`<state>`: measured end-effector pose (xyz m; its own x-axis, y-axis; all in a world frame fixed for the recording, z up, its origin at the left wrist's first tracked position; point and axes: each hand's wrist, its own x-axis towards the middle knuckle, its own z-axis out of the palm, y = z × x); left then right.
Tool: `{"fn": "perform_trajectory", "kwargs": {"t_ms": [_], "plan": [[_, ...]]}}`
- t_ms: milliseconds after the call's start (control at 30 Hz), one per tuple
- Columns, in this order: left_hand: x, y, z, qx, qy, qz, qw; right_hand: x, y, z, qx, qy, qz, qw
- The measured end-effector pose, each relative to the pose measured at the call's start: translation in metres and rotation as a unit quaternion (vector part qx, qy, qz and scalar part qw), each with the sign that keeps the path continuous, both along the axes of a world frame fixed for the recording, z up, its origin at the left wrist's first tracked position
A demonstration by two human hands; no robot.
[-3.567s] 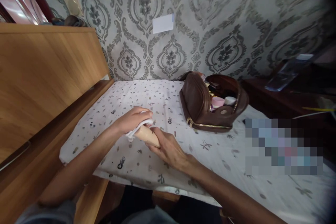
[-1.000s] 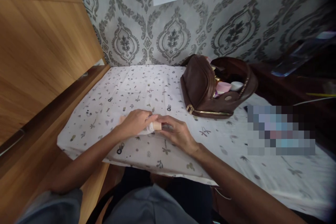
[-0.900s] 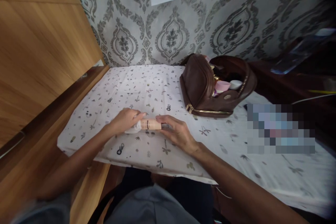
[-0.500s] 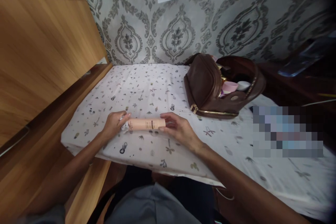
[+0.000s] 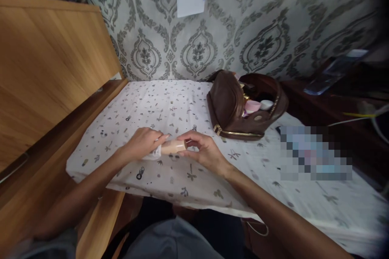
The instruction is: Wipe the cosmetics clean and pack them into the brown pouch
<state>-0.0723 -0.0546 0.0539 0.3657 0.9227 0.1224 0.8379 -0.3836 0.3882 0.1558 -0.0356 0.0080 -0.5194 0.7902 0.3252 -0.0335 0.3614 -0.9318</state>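
Note:
A peach-coloured cosmetic tube (image 5: 172,147) lies level between my two hands, just over the patterned cloth. My left hand (image 5: 142,142) is closed around its left part, with a crumpled white wipe (image 5: 157,151) between the fingers and the tube. Most of the tube's left half is hidden under that hand. At the tube's right end, my right hand (image 5: 203,148) grips it between thumb and fingers.
A brown bag (image 5: 234,107) stands unzipped at the right, with a pink-lidded and a white-lidded container inside. Right of it lies a blurred-out flat item (image 5: 314,153). A wooden cabinet (image 5: 57,44) borders the left, and a patterned wall rises behind.
My left hand and the wipe have slid right along the tube, covering more of it. My right hand stays at the right end. The view has tilted slightly up.

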Motion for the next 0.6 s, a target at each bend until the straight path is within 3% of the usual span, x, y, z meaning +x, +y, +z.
{"fn": "perform_trajectory", "kwargs": {"t_ms": [67, 167, 267, 400, 500, 600], "plan": [[0.019, 0.005, 0.006, -0.063, -0.088, -0.038, 0.993, 0.004, -0.006, 0.011, 0.072, -0.02, 0.015, 0.997], [0.04, 0.009, 0.012, -0.176, -0.2, -0.07, 0.961, 0.023, -0.012, 0.029, 0.119, -0.048, 0.01, 0.992], [0.048, 0.014, 0.008, -0.276, -0.243, -0.059, 0.928, 0.057, -0.015, 0.05, 0.118, -0.042, -0.025, 0.992], [0.054, 0.02, -0.011, -0.424, -0.301, -0.061, 0.852, 0.113, -0.019, 0.08, 0.063, 0.006, -0.095, 0.993], [0.066, 0.024, -0.021, -0.446, -0.339, -0.018, 0.828, 0.149, -0.018, 0.096, 0.033, 0.055, -0.163, 0.984], [0.085, 0.029, -0.018, -0.41, -0.341, 0.023, 0.846, 0.176, -0.013, 0.106, 0.061, 0.081, -0.252, 0.962]]}}
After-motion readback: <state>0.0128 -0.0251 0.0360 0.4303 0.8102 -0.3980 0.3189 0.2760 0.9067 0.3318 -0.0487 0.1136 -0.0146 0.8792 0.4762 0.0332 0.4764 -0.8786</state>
